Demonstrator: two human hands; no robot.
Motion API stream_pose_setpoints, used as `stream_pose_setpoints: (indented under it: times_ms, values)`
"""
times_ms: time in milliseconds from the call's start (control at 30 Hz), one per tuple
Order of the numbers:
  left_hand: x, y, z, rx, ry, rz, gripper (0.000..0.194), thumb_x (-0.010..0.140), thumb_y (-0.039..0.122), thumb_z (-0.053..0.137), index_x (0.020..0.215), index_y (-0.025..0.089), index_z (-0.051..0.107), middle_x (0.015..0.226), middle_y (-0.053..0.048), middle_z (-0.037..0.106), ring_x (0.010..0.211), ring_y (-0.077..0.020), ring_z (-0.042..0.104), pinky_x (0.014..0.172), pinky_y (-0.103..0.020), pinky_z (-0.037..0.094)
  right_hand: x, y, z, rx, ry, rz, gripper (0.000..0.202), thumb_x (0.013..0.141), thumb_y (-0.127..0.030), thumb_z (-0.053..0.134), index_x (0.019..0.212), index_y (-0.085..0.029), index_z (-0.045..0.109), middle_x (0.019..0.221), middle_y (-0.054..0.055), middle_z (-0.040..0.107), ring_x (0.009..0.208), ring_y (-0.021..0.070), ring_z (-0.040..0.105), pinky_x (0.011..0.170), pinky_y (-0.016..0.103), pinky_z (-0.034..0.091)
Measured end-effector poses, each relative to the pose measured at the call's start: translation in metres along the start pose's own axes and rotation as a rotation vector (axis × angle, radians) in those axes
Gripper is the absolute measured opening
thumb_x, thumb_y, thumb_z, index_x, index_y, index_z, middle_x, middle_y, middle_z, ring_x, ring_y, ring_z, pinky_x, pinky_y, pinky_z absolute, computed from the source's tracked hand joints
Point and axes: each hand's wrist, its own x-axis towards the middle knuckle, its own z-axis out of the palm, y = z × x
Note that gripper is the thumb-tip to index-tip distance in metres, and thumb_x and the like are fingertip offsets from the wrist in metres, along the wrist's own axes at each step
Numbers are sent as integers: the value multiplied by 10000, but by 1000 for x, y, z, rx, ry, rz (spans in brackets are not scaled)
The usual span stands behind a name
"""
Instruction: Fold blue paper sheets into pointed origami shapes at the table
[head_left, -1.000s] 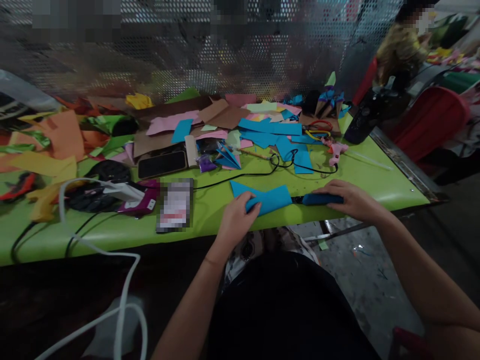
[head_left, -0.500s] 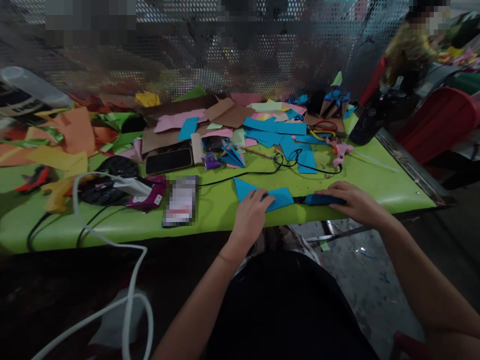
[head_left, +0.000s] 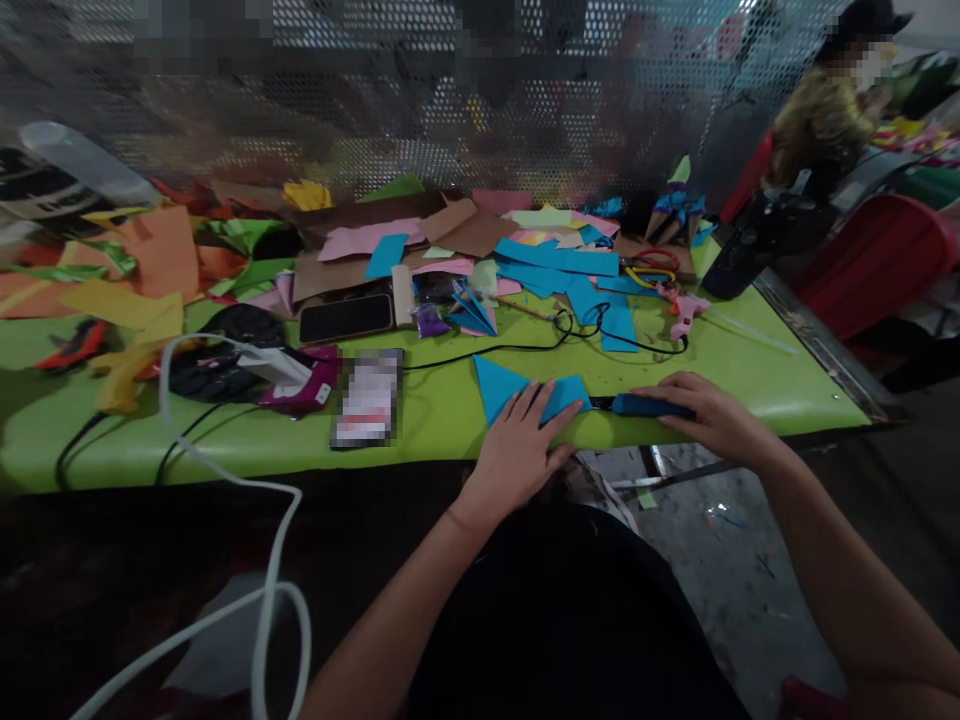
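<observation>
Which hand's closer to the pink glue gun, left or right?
Right. The right hand, gripping the blue-handled tool, is just on the near side of the pink glue gun. The left hand is farther off to its left, flat on the blue paper.

Left hand (head_left: pixel 519 447) on paper (head_left: pixel 496 384), right hand (head_left: pixel 718 416) holding tool (head_left: pixel 639 405)

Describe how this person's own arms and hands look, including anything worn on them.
The left hand and right hand are gloveless, and both forearms are bare, with no sleeves in view. A thin line crosses the left wrist; whether it is a cord or a crease is unclear. No watch shows on either wrist.
</observation>
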Motion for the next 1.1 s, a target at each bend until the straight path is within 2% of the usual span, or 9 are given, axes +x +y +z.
stream_pose_setpoints:
  times_ms: [267, 767, 1100]
  values:
    - [0, 0, 1, -5, -22, -4, 592, 970, 564, 408, 1517, 340, 370, 1617, -80, 315, 1495, -299, 273, 1195, -493, 296, -6, -6, 3, -13, 4, 40, 421, 952, -290, 515, 1366, -313, 585, 1081, 92, 612, 1006, 256, 600, 882, 427, 509]
    - [1, 5, -2, -66, 2, -37, 543, 979, 539, 410, 1481, 334, 432, 1604, -76, 347, 1490, -296, 287, 1188, -520, 301, -17, -42, 21, -83, 32, 65, 437, 966, -278, 472, 1396, -297, 547, 1091, 105, 619, 984, 256, 608, 852, 430, 528]
    - [14, 18, 5, -108, 21, -105, 562, 974, 551, 413, 1485, 317, 437, 1599, -107, 352, 1492, -336, 272, 1186, -543, 292, -17, -56, 33, -134, 71, 96, 434, 974, -264, 456, 1399, -251, 543, 1092, 124, 615, 1014, 277, 594, 866, 453, 523]
